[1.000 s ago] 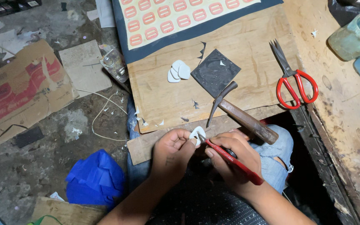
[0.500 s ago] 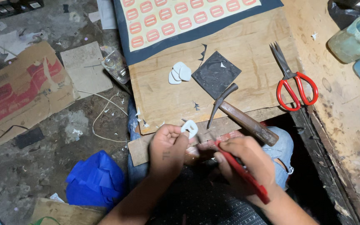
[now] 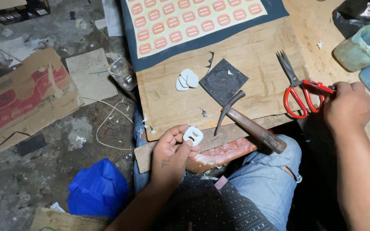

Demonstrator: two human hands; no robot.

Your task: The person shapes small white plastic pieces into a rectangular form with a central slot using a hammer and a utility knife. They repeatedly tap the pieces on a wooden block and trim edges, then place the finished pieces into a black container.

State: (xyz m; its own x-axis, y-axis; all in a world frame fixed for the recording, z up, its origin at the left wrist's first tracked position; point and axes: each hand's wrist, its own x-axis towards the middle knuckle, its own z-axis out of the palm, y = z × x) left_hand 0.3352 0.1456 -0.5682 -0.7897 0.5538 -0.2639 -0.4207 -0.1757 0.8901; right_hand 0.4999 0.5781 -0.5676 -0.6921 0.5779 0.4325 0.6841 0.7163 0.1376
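Since a moment ago: I see the right hand (image 3: 348,107) has left the lap and gone out to the red-handled scissors (image 3: 301,92) at the right of the frame; the cutting beside the left hand looks finished to me
Left hand: left hand (image 3: 173,149) sits low centre, palm towards me, thumb and fingertips pinched on a small white slotted piece (image 3: 192,135), lifted just off the near edge of the wooden board (image 3: 253,55)
Right hand: knuckles up, fingers curled together at the scissors' handle loops; I cannot tell whether they are through the loops or only touching them
Scissors: lying flat on the board, blades pointing to the top of the frame
Hammer: hammer (image 3: 247,122) lies slantwise at centre, head on the board, handle over the knee
Dark square: dark square (image 3: 223,81) lies just above the hammer head
Loose white pieces: a small stack (image 3: 186,79) lies left of the dark square
Printed sheet: sheet of red-outlined shapes (image 3: 193,21) along the top centre
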